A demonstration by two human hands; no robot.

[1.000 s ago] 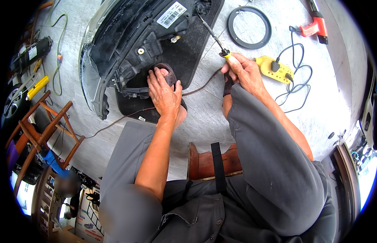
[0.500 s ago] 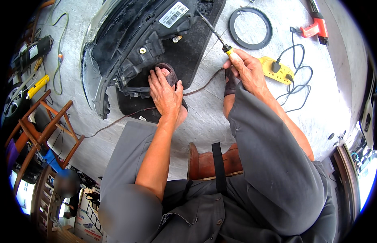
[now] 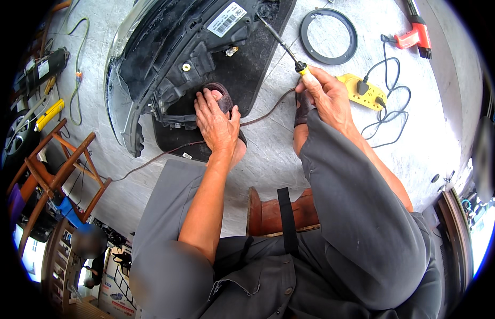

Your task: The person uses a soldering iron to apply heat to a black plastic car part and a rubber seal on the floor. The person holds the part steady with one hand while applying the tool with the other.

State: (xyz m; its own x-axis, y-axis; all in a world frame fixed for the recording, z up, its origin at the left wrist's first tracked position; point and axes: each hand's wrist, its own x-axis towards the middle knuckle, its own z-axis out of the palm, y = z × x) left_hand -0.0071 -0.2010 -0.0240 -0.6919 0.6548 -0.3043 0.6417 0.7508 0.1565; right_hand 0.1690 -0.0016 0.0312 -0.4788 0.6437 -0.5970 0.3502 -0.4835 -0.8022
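Headlamp housing (image 3: pixel 178 58), black and large, lies on a dark mat (image 3: pixel 258 69) on the pale floor in front of the seated person, its clear curved lens turned to the person's left. The left hand (image 3: pixel 215 119) lies flat with fingers spread on the near edge of the housing, pressing down beside a round dark opening; it grips nothing, it only rests there. The right hand (image 3: pixel 324 95) is closed around the yellow handle of a screwdriver (image 3: pixel 282 45), and the thin shaft points away toward the upper part of the housing, where the tip touches or nearly touches the black plastic; which of the two, the view does not show. A thin brown wire (image 3: pixel 263 114) runs across the mat between both hands. Behind the right hand a yellow power strip (image 3: pixel 362 90) lies on the floor with a dark cord plugged in. A black ring (image 3: pixel 329 36) lies further away, and a red tool (image 3: pixel 415 34) lies near it. A wooden frame (image 3: pixel 56 170) stands at the person's left
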